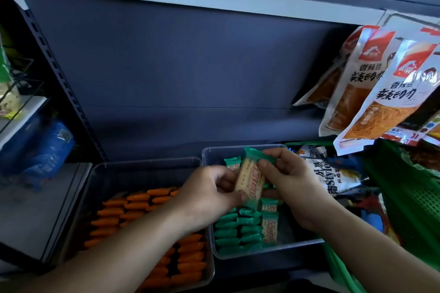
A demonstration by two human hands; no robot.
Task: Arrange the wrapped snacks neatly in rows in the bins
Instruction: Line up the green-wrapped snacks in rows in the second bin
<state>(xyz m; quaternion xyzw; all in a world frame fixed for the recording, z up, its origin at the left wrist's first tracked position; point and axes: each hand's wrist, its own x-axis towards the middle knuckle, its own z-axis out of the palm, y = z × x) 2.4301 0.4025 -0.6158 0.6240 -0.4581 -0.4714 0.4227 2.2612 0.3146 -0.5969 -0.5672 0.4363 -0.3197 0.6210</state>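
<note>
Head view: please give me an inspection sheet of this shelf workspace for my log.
Surface: dark shelf carrying two clear bins side by side.
Job's things: left bin holds orange snacks in rows; right bin holds green snacks in rows at its near end, with a few lying flat beside and beyond them; held snack above the right bin.
Clutter: green basket at right; white bag next to the right bin; blue package at left.
Hands: left hand and right hand both pinch the held snack.
Cables: nothing seen.
Surroundings: dark back panel; hanging snack bags upper right.
</note>
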